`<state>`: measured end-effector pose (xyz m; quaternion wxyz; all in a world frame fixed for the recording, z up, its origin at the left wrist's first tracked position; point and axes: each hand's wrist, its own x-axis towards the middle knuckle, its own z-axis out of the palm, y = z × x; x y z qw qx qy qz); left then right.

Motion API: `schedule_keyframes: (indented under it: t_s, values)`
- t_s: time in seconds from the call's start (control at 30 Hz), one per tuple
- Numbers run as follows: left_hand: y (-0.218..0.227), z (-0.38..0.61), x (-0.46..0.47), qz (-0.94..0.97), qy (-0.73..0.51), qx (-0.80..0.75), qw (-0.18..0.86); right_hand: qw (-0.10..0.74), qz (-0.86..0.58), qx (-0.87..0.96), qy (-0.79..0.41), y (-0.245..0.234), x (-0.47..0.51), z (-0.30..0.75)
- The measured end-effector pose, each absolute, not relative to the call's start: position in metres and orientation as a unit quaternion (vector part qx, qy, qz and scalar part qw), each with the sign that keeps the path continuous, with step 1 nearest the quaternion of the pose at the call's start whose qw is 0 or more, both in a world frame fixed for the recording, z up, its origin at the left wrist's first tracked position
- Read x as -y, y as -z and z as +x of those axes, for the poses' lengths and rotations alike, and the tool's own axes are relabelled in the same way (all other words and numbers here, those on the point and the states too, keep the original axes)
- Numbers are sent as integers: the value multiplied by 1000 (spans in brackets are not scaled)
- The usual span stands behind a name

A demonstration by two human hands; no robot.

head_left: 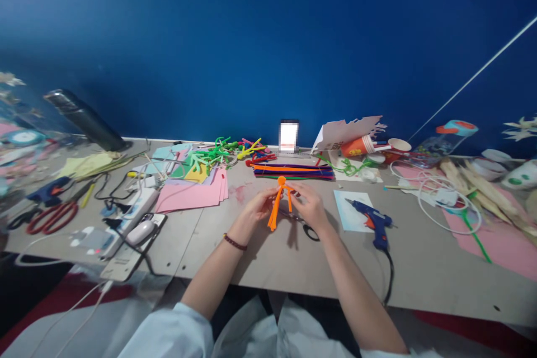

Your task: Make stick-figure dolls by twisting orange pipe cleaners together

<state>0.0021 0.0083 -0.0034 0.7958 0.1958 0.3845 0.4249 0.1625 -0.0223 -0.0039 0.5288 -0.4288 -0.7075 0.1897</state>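
Worktop (423,285): craft materials line the rear and both sides. A bundle of coloured pipe cleaners (293,172) lies behind the work area; a blue glue gun (377,222) rests to its right, partly on a pale sheet. Left hand (259,207): fingers closed in a pinch. Right hand (309,207): nearly closed, fingertips on a strand. Black-handled scissors (311,232): beneath the hands, partly hidden. Orange piece (274,212): held between both hands above the worktop, strands hanging. Assessment: strand shaping appears in hand; further bending would call for a steady left grip.
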Motion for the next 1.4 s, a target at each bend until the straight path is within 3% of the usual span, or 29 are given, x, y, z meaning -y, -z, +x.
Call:
schedule_keyframes:
  t_s: [0.2,0.37,0.47,0.7,0.83,0.93,1.13,1.4]
  values:
    - [3,2,-6,259,-432,-366,783,502,-428,747,-81,5,21,170]
    - [-3,4,-2,328,-438,-362,755,523,-442,721,-110,3,21,169]
    - [-7,5,0,352,-449,-375,731,559,-471,655,-193,2,21,166]
    - [-12,10,6,408,-460,-373,695,570,-485,390,-536,5,16,163]
    - [-13,10,7,435,-440,-370,693,540,-460,321,-628,11,12,162]
    - [-11,9,6,436,-437,-379,690,551,-493,371,-563,12,14,161]
    - [-3,8,2,380,-441,-373,722,610,-519,549,-241,4,24,155]
    - [7,2,-9,252,-425,-371,786,558,-467,673,-133,6,22,157]
